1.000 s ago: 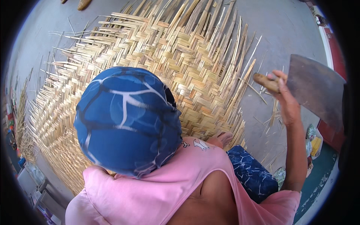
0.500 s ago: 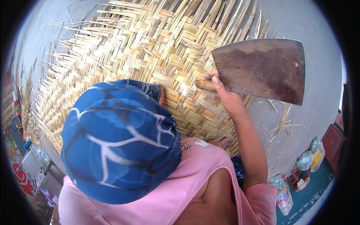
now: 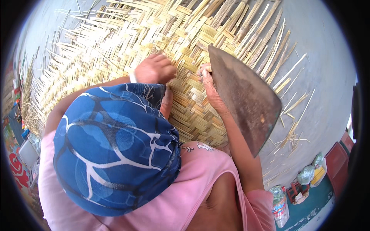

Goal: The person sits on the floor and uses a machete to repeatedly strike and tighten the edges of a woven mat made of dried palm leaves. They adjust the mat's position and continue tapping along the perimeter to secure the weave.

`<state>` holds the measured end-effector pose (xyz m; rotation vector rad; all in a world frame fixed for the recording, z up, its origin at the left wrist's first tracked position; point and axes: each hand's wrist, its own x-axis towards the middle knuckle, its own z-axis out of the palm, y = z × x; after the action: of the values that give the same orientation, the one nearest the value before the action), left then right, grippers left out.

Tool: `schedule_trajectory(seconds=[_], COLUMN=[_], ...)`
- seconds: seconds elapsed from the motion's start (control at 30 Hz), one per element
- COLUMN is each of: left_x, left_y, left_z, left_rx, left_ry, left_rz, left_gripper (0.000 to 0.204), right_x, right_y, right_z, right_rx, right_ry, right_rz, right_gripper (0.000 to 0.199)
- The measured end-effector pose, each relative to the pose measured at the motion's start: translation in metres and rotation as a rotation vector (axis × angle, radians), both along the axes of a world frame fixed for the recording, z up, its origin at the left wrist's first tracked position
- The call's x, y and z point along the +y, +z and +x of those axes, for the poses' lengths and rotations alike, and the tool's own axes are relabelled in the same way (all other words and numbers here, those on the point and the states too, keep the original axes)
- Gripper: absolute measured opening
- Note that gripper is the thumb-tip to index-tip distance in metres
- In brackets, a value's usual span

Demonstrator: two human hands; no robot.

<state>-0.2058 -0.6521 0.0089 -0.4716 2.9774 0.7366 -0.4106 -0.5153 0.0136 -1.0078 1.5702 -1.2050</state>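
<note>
A broad cleaver (image 3: 246, 96) with a dark, rust-brown blade is gripped at its handle by my right hand (image 3: 210, 85), over the right part of a woven mat of split reeds (image 3: 119, 54). Its blade slants down to the right above my forearm. My left hand (image 3: 154, 69), a white band at its wrist, is over the middle of the mat beyond my knee. Its fingers are curled closed, and whatever they may hold is hidden. Loose unwoven reed ends (image 3: 266, 50) stick out along the mat's far and right edges.
My bent knee in blue patterned trousers (image 3: 115, 150) hides the mat's near left part. Cut reed scraps (image 3: 293, 131) lie on the grey floor (image 3: 320, 84) to the right. Plastic bags (image 3: 305, 175) and a dark red panel (image 3: 337, 163) are at the lower right.
My left hand has come into view over the mat. My right hand has moved left and slightly away, and the cleaver's blade has turned from level to slanting downward right.
</note>
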Motion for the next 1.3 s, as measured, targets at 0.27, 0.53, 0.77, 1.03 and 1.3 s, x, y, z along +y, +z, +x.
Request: schedule_trajectory(seconds=[0.27, 0.53, 0.77, 1.03, 1.3], left_x=[0.05, 0.05, 0.047, 0.048, 0.046], left_y=[-0.085, -0.057, -0.085, -0.064, -0.057], left_z=[-0.014, -0.006, -0.006, -0.008, -0.005], left_rx=[0.381, 0.218, 0.279, 0.296, 0.24], left_ry=[-0.227, -0.226, -0.208, -0.21, -0.241], left_rz=[-0.3, -0.248, -0.205, -0.215, -0.253], left_gripper=[0.053, 0.046, 0.056, 0.04, 0.036], right_x=[0.008, -0.015, 0.008, -0.015, -0.006], right_y=[-0.005, 0.094, -0.035, 0.044, -0.015], right_z=[0.0, -0.005, 0.009, -0.011, 0.004], right_rx=[0.058, -0.219, 0.118, 0.001, 0.324], right_ry=[-0.046, -0.037, 0.054, 0.09, 0.034], right_rz=[-0.079, -0.471, 0.041, -0.349, -0.066], right_gripper=[0.012, 0.008, 0.014, 0.013, 0.026])
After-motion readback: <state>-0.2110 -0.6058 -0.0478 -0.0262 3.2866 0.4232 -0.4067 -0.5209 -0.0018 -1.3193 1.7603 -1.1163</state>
